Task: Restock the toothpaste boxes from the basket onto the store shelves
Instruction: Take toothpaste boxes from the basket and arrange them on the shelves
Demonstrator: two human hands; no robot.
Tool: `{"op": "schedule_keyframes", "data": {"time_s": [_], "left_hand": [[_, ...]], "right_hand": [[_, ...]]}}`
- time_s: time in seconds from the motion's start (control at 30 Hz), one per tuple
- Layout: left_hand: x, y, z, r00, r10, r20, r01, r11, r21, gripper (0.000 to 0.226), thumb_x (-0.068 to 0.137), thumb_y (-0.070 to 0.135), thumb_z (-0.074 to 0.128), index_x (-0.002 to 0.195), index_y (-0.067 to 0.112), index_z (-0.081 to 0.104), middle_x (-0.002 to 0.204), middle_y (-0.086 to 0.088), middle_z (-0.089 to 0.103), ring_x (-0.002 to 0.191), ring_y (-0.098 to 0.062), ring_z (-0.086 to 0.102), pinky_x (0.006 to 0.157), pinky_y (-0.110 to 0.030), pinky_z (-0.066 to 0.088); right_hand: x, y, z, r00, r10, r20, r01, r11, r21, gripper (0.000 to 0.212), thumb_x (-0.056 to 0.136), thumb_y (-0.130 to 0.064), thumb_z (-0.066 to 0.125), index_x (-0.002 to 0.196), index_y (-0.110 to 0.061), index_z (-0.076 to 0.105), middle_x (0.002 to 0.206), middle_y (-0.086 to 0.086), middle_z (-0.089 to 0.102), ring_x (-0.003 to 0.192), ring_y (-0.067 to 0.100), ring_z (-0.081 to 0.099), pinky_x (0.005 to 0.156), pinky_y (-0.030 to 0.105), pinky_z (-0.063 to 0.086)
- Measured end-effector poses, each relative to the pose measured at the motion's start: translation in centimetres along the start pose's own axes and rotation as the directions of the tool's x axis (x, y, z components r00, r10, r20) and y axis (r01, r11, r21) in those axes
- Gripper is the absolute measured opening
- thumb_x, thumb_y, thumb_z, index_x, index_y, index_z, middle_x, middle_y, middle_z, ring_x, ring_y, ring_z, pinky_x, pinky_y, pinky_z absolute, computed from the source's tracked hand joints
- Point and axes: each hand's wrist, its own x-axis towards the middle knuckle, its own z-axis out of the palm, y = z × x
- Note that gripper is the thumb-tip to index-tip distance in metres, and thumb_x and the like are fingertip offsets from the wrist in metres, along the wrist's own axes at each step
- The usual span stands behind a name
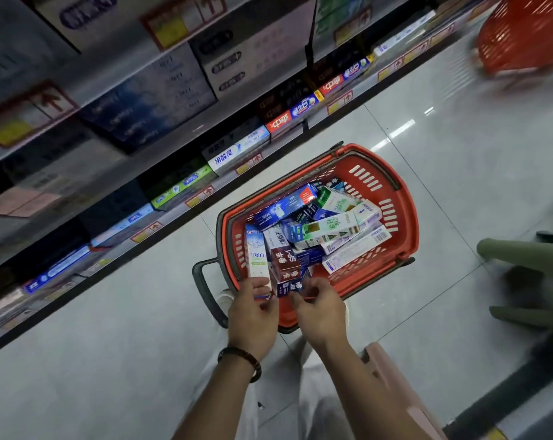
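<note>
A red basket (405, 217) stands on the floor below me, filled with several toothpaste boxes. My left hand (253, 315) grips the near end of a long white box (256, 252) at the basket's near left side. My right hand (319, 309) reaches over the near rim, its fingers curled at a small dark blue box (289, 285) beside a dark red box (284, 262). Whether it holds that box is unclear. The store shelves (148, 192) run diagonally on the left, lined with toothpaste boxes.
A second red basket (522, 36) is at the top right, blurred. Someone in green clothing (529, 265) is at the right edge. A pink object (392, 376) sits by my right forearm. The basket's dark handle (205, 281) lies toward me on the tiled floor.
</note>
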Motion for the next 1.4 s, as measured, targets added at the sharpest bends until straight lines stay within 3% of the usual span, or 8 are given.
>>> {"op": "schedule_keyframes", "data": {"time_s": [0.17, 0.3, 0.47, 0.63, 0.83, 1.07, 1.2, 1.4], "left_hand": [[1.4, -1.8, 0.7, 1.0, 0.002, 0.009, -0.002, 1.0, 0.002, 0.04, 0.094, 0.007, 0.074, 0.127, 0.024, 0.06, 0.115, 0.011, 0.066, 0.097, -0.002, 0.069, 0.072, -0.008, 0.052], [2.2, -2.2, 1.2, 1.0, 0.027, 0.01, -0.027, 1.0, -0.005, 0.041, 0.093, 0.008, 0.075, 0.126, 0.027, 0.06, 0.118, 0.014, 0.065, 0.098, 0.0, 0.069, 0.071, -0.006, 0.051], [2.8, -2.5, 1.7, 1.0, 0.017, -0.021, -0.018, 0.998, -0.06, 0.039, 0.092, 0.009, 0.076, 0.122, 0.029, 0.061, 0.118, 0.014, 0.066, 0.099, 0.001, 0.069, 0.078, -0.011, 0.052], [2.9, -3.2, 1.5, 1.0, 0.007, -0.026, -0.009, 0.997, -0.079, 0.04, 0.091, 0.01, 0.079, 0.121, 0.03, 0.061, 0.115, 0.016, 0.067, 0.092, 0.011, 0.067, 0.075, -0.01, 0.053], [2.9, -3.8, 0.8, 0.996, 0.001, -0.084, -0.01, 0.993, -0.116, 0.039, 0.089, 0.005, 0.078, 0.12, 0.026, 0.064, 0.114, 0.011, 0.069, 0.091, 0.012, 0.067, 0.076, -0.01, 0.053], [2.9, -4.0, -0.3, 0.994, 0.011, -0.106, -0.023, 0.994, -0.11, 0.037, 0.089, 0.003, 0.079, 0.116, 0.024, 0.066, 0.111, 0.011, 0.071, 0.093, 0.013, 0.065, 0.072, -0.005, 0.051], [3.0, -4.2, -1.0, 0.993, 0.006, -0.116, -0.015, 0.997, -0.079, 0.038, 0.089, 0.006, 0.08, 0.112, 0.032, 0.064, 0.108, 0.017, 0.069, 0.093, 0.015, 0.062, 0.07, -0.003, 0.049], [2.7, -4.1, -1.7, 0.991, 0.022, -0.131, -0.028, 0.999, -0.045, 0.034, 0.091, 0.01, 0.079, 0.115, 0.029, 0.064, 0.109, 0.018, 0.069, 0.094, 0.015, 0.062, 0.07, -0.008, 0.051]], "right_hand": [[2.8, 0.8, 0.9, 1.0, 0.003, -0.015, -0.002, 0.999, 0.041, 0.031, 0.092, -0.021, 0.08, 0.115, -0.025, 0.06, 0.1, -0.011, 0.068, 0.086, 0.004, 0.064, 0.06, 0.007, 0.043], [4.8, 0.9, 1.9, 1.0, 0.028, -0.012, -0.027, 0.999, 0.026, 0.043, 0.089, -0.024, 0.083, 0.125, -0.021, 0.059, 0.109, -0.004, 0.07, 0.094, 0.014, 0.067, 0.071, 0.021, 0.05], [7.1, 0.9, 3.5, 1.0, -0.016, 0.007, 0.017, 0.996, -0.089, 0.053, 0.087, -0.034, 0.086, 0.129, -0.016, 0.059, 0.113, 0.0, 0.07, 0.089, 0.012, 0.064, 0.052, 0.007, 0.038], [8.6, 1.2, 5.8, 0.999, -0.037, -0.018, 0.034, 0.986, -0.165, 0.068, 0.081, -0.05, 0.084, 0.133, -0.018, 0.054, 0.122, 0.004, 0.065, 0.113, 0.024, 0.065, 0.09, 0.034, 0.055], [9.3, 0.8, 6.9, 0.997, -0.081, -0.003, 0.077, 0.957, -0.279, 0.069, 0.086, -0.046, 0.083, 0.14, -0.017, 0.05, 0.13, 0.007, 0.062, 0.124, 0.029, 0.057, 0.101, 0.046, 0.054], [9.1, 0.5, 7.5, 0.997, -0.072, -0.042, 0.061, 0.973, -0.224, 0.062, 0.087, -0.045, 0.085, 0.135, -0.021, 0.053, 0.12, 0.003, 0.069, 0.113, 0.024, 0.066, 0.092, 0.039, 0.06], [8.6, 0.6, 6.8, 0.997, -0.061, -0.037, 0.052, 0.975, -0.218, 0.057, 0.092, -0.037, 0.081, 0.139, -0.018, 0.055, 0.121, 0.003, 0.069, 0.115, 0.021, 0.064, 0.084, 0.024, 0.047], [7.3, -0.2, 5.3, 0.991, -0.096, -0.089, 0.074, 0.971, -0.225, 0.054, 0.091, -0.036, 0.081, 0.137, -0.018, 0.059, 0.118, 0.002, 0.073, 0.113, 0.022, 0.068, 0.096, 0.034, 0.055]]}}
